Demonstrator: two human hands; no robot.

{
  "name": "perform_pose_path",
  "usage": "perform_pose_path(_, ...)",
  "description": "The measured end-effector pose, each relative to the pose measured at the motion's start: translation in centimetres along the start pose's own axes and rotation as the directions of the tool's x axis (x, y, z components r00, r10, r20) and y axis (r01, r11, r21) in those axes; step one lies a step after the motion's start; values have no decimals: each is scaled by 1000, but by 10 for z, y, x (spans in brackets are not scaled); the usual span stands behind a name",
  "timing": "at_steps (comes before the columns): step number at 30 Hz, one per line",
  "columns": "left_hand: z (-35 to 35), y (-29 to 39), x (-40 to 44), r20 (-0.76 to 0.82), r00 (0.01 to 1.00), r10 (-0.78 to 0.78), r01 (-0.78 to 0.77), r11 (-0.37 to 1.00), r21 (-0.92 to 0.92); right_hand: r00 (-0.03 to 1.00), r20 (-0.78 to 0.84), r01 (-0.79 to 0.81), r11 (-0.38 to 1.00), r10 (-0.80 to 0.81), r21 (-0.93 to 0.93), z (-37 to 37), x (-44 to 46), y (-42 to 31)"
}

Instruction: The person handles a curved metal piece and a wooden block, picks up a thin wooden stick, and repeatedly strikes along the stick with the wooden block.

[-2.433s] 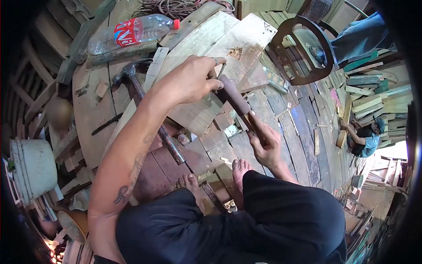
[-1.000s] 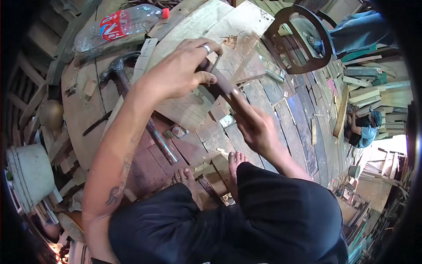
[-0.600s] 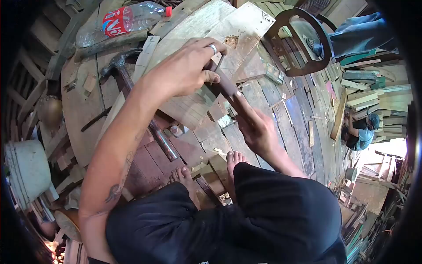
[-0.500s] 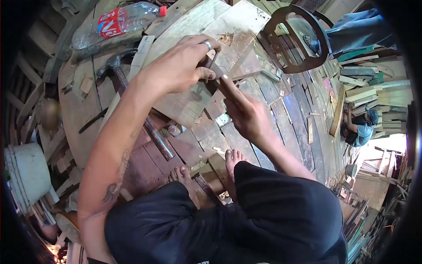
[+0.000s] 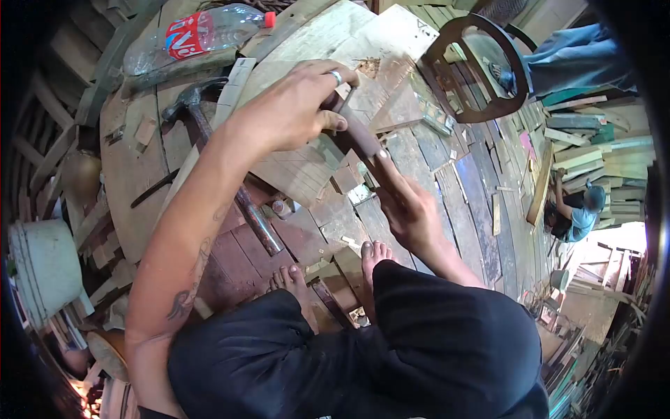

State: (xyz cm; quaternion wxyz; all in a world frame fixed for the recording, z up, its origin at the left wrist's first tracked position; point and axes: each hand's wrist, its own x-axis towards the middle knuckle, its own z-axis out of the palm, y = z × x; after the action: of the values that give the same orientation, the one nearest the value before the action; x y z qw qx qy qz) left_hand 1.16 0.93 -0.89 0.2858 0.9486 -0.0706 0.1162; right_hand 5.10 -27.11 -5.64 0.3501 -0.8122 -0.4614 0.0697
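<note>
**Right hand lower on dark piece**

Compared with 0.5 s earlier, the right hand [image 5: 412, 213] had moved down the dark piece [image 5: 361, 137], farther from the left hand [image 5: 296, 105]. Both gripped it, apart: left at the upper end, right lower down. It slanted above loose boards [image 5: 296, 171]. Left fingers hid its far end; right-palm contact was obscured. A hammer [image 5: 257, 218] lay on the plank floor [image 5: 481, 230]; a person [image 5: 581, 215] crouched amid stacked wood [image 5: 576, 164].
</note>
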Motion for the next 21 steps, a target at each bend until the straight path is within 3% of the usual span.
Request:
perform_pose_path(3, 2, 3, -1, -29, 999, -24, 25, 999, 24, 999, 19, -33, 999, 34, -38, 1, 12, -3)
perform_pose_path(4, -3, 7, 1, 53, 995, -90, 92, 995, -38, 1000, -12, 0, 1000, -1, -17, 6, 23, -1)
perform_pose_path(11, 0, -4, -2, -56, 998, 15, -16, 1000, -18, 998, -46, 35, 998, -33, 53, 7, -2, 9)
perform_pose_path(13, -9, 6, 2, 98, 987, -129, 140, 985, -105, 1000, 2, 19, 1000, -19, -8, 7, 23, 0)
perform_pose_path(21, 10, 8, -7, 48, 999, 10, -10, 1000, -6, 1000, -2, 23, 997, -23, -74, 9, 8, 5)
